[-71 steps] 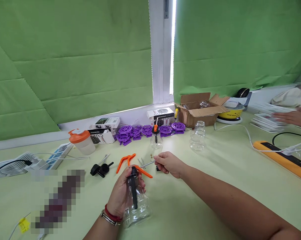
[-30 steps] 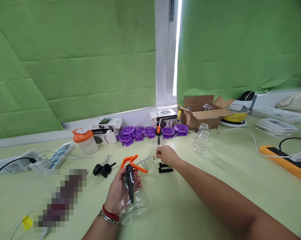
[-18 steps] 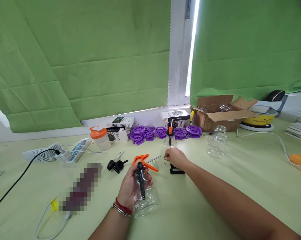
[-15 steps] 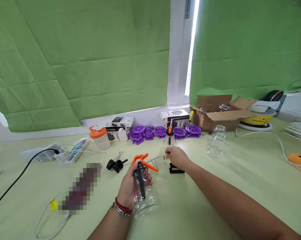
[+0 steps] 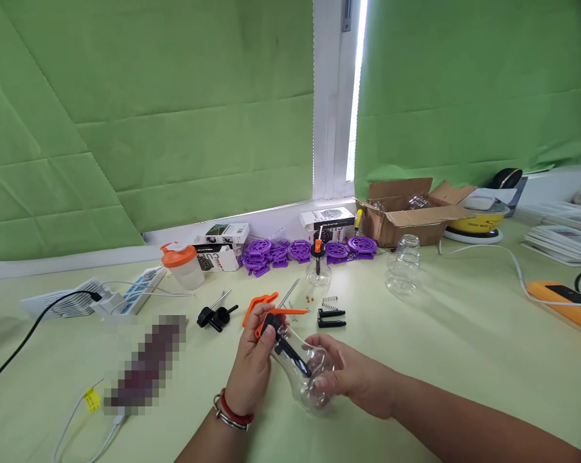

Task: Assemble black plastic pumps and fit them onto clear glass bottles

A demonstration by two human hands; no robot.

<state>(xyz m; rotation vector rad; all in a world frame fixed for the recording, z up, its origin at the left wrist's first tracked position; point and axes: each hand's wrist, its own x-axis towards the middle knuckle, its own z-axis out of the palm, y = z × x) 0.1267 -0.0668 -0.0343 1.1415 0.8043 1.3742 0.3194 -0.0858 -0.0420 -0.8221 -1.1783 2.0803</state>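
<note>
My left hand [image 5: 252,354] is closed around the black top piece [image 5: 272,325] of a clear flared plastic bottle [image 5: 301,386]. A black stem [image 5: 293,355] runs down inside the bottle. My right hand [image 5: 362,376] grips the bottle's wide, rounded end, which tilts toward the lower right. Orange lever-shaped pieces [image 5: 260,301] lie just beyond my left fingers, which partly cover them. To the right of them are small brass-coloured bits [image 5: 310,299], metal springs [image 5: 330,302] and two black tube parts [image 5: 331,323].
Black knobbed parts [image 5: 216,317] lie to the left. Farther back stand a lidded shaker cup [image 5: 187,267], purple reels [image 5: 300,251], a clear bottle with a black-and-orange top [image 5: 318,276], another clear bottle [image 5: 403,273] and a cardboard box [image 5: 411,228]. A cable runs along the left.
My right hand has come back from the small parts and taken hold of the bottle's wide end. The bottle has tilted further, its wide end swinging right. The springs and black tubes are now uncovered.
</note>
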